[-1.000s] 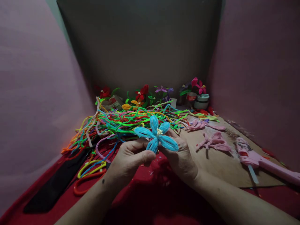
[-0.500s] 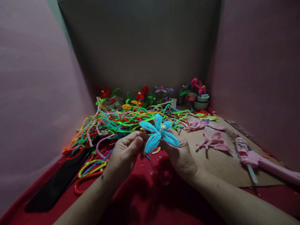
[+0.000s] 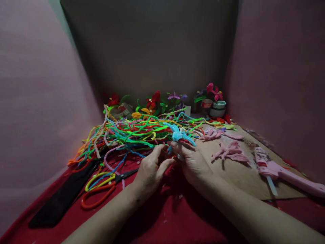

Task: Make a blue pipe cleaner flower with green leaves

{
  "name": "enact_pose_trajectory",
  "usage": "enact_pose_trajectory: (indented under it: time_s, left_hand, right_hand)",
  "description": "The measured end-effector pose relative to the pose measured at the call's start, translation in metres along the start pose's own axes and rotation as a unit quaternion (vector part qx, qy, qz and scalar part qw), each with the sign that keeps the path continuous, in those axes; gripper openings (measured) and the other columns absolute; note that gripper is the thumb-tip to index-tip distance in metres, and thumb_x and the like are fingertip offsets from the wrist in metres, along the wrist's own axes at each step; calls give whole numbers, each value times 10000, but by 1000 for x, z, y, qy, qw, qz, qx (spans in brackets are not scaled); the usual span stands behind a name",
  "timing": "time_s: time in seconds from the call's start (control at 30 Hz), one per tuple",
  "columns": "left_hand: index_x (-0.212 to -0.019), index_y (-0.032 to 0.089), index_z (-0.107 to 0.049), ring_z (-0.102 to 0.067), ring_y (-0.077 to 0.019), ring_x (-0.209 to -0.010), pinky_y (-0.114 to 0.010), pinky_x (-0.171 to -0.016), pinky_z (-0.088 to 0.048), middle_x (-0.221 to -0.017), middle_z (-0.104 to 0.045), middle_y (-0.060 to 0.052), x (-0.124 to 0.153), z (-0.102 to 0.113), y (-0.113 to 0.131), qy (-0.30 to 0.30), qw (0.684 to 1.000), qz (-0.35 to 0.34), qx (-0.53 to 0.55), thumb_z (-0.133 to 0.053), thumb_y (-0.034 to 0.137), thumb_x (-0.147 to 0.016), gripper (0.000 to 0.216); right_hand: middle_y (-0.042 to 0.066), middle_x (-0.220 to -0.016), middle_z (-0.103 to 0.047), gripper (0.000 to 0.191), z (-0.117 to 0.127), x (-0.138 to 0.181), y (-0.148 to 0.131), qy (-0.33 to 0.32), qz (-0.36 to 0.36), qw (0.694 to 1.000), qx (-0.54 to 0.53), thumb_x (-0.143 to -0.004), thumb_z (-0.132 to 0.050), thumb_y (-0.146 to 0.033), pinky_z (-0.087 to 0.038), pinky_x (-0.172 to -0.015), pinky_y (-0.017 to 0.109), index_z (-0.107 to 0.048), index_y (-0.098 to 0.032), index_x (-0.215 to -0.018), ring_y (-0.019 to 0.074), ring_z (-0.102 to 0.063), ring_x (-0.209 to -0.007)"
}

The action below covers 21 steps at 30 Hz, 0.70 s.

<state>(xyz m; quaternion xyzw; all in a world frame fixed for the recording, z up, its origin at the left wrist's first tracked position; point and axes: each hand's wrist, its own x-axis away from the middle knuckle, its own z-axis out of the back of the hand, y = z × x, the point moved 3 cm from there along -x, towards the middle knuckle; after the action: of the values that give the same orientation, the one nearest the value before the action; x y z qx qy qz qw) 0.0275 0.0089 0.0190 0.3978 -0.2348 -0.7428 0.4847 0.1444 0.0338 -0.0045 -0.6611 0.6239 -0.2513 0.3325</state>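
A blue pipe-cleaner flower (image 3: 178,135) with pale yellow bits at its centre is held up in front of me, tilted so its petals show from the side. My right hand (image 3: 195,166) is closed around its lower part, thumb and fingers just beneath the petals. Close beside it, my left hand (image 3: 149,168) is closed too, its thumb and fingertips meeting the right fingers under the bloom. The fingers hide most of the stem. Behind the flower spreads a tangled heap of coloured pipe cleaners (image 3: 132,130).
Scissors (image 3: 127,175) with yellow and orange handles lie left, beside a black flat strip (image 3: 59,196). On the right, cardboard (image 3: 210,149) bears pink fuzzy pieces (image 3: 231,152) and a pink glue gun (image 3: 276,171). Finished flowers (image 3: 153,100) and a lidded jar (image 3: 217,110) stand behind.
The blue flower has tipped over, from facing me to side-on, and shifted slightly right. My left hand has moved right, closer to the right hand, uncovering the scissor blades.
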Motion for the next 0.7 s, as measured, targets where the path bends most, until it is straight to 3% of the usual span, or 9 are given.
enact_pose_trajectory:
  time_s: [0.23, 0.37, 0.57, 0.7]
  left_hand:
    - [-935, 185, -575, -570, -138, -648, -224, -613, -393, -783, -618, -44, 1, -3, -16, 27, 984, -68, -164, -432, 276, -862, 185]
    - [-875, 196, -597, -544, -121, -664, -199, -637, -384, -752, -595, -28, 0, 1, -13, 17, 989, -103, -103, -439, 242, -852, 166]
    - [-769, 179, -581, -344, -75, -513, -184, -507, -304, -573, -424, 51, 0, 6, -2, 41, 996, 33, 72, -515, 317, -823, 162]
    - [-716, 163, -535, -264, -48, -451, -179, -431, -230, -513, -334, 75, 0, 4, 1, 11, 965, 122, 232, -558, 363, -798, 217]
  right_hand:
    - [7, -734, -632, 191, 2, 3, 13, 17, -17, 999, 24, -635, -729, -282, -387, -541, 247, -673, -179, -785, 127, -512, -611]
    - [-5, -713, -629, 146, -2, 7, 5, 6, 30, 998, 62, -659, -710, -286, -414, -644, 275, -672, -187, -759, 132, -516, -641]
    - [-21, -666, -587, 162, -13, 12, -9, -62, 18, 991, 115, -674, -700, -308, -404, -726, 283, -711, -199, -793, 127, -498, -672]
    - [-25, -640, -533, 157, -12, 11, -12, -70, 49, 982, 167, -705, -675, -322, -377, -678, 256, -723, -198, -787, 101, -410, -615]
